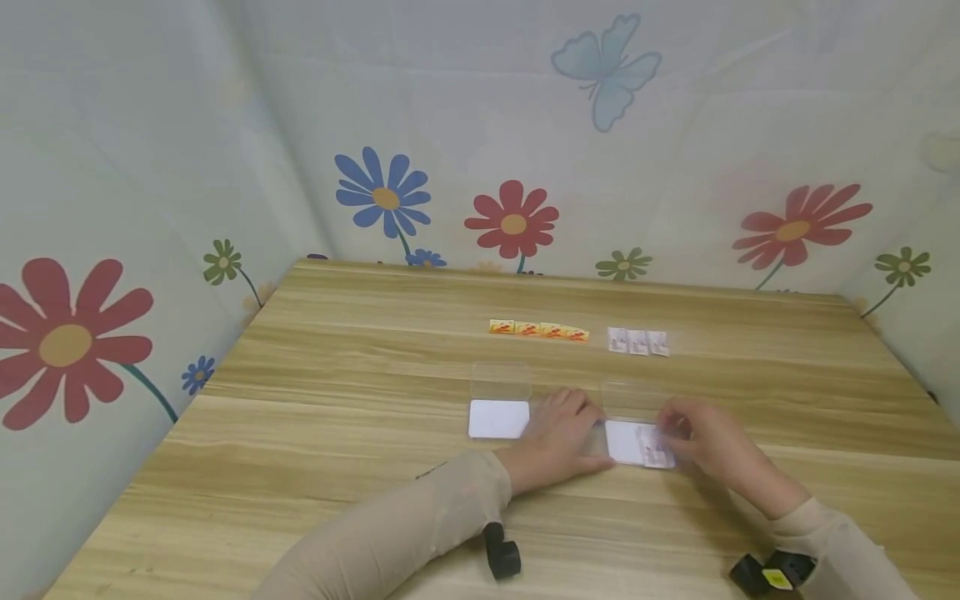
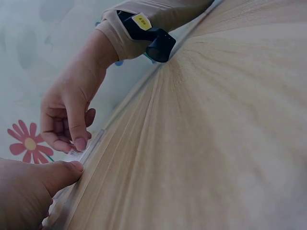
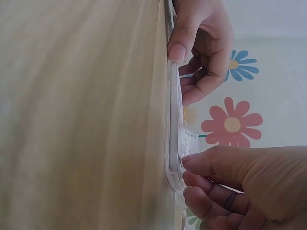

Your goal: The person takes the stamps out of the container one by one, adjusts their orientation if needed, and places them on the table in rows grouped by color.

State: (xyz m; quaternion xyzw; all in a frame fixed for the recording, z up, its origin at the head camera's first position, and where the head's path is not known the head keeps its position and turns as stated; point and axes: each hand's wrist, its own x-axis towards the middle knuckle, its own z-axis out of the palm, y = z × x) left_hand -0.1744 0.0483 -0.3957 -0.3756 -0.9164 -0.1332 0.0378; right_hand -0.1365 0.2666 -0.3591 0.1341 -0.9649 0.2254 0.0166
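A shallow clear box (image 1: 626, 440) with a white bottom lies on the wooden table (image 1: 337, 400), its lid (image 1: 630, 398) open behind it. My left hand (image 1: 570, 421) holds the box's left edge, thumb (image 3: 176, 48) pressed on the rim and fingers curled over it. My right hand (image 1: 672, 431) pinches a small white and pink packet (image 1: 655, 448) at the box's right end. In the right wrist view the packet (image 3: 188, 139) stands up from the box (image 3: 171, 143) under my right fingertips (image 3: 194, 163). The left wrist view shows my right hand (image 2: 72, 141) above the box edge (image 2: 88, 151).
A second clear box (image 1: 498, 418) with an open lid lies just left of my left hand. Farther back lie a row of orange packets (image 1: 538, 330) and a row of three white and pink packets (image 1: 637, 342). Flowered cloth walls (image 1: 513, 221) enclose the table on three sides.
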